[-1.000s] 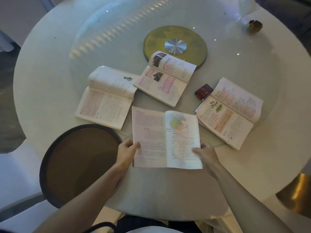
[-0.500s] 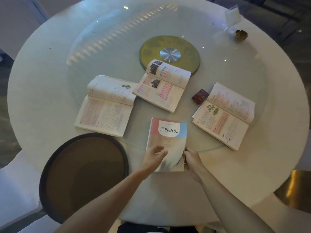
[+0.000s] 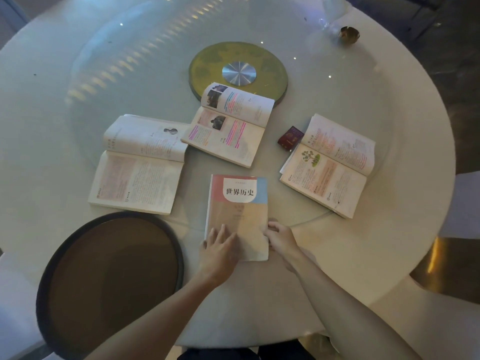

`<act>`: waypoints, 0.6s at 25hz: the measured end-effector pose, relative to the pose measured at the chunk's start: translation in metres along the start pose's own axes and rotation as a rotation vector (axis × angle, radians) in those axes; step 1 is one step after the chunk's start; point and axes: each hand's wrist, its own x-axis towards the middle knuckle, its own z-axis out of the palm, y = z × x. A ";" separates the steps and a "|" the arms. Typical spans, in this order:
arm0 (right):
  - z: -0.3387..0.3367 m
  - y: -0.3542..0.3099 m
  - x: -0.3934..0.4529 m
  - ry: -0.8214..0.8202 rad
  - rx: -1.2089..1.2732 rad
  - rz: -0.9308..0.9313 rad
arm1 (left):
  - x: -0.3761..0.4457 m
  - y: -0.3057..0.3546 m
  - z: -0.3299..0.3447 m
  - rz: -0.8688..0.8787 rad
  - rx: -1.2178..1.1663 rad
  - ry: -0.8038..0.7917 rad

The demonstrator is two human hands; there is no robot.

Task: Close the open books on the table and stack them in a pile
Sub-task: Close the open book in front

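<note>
A closed textbook with a pink and blue cover lies flat on the table in front of me. My left hand rests flat on its lower left corner, fingers spread. My right hand pinches the book's right edge near the bottom. Three books lie open: one at the left, one in the middle with pink highlighting, one at the right with a tree picture.
The round white table carries a glass turntable with a gold hub. A small dark red box sits beside the right book. A dark round stool stands at the lower left. A small gold dish is at the far right.
The book in front of me was open in both hands; its cover came over and it now lies closed. My left hand has flattened onto the cover.
</note>
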 end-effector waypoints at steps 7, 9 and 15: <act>-0.077 -0.011 0.032 0.058 -0.114 -0.077 | 0.054 0.065 -0.035 -0.017 -0.250 0.108; -0.120 -0.017 0.051 0.223 -0.068 -0.074 | 0.085 0.097 -0.051 -0.005 -0.374 0.137; -0.230 -0.004 0.101 0.529 0.025 0.155 | 0.183 0.176 -0.078 -0.115 -0.600 0.142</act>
